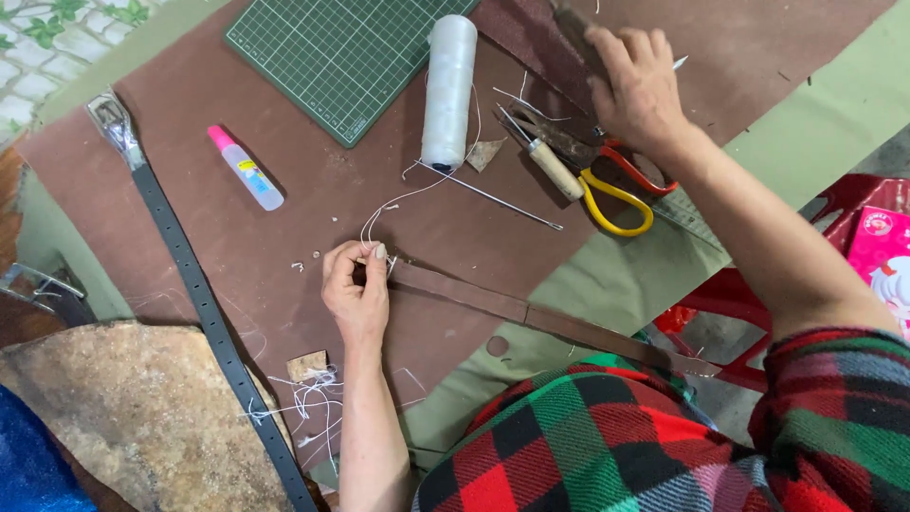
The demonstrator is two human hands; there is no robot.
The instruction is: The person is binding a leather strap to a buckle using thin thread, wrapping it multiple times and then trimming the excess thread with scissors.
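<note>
My left hand pinches the end of a brown leather strap that runs right toward my lap. White thread leads from that end up to a white thread spool. My right hand reaches to the far right and rests on a brown leather sheet, next to a thin white stick under its fingers. Just below it lie a wooden-handled awl and scissors with red and yellow handles.
A green cutting mat lies at the top. A small bottle with a pink cap, a long metal needle and a dark grey belt with a buckle lie on the brown sheet. Thread scraps lie near my forearm. A red stool stands at right.
</note>
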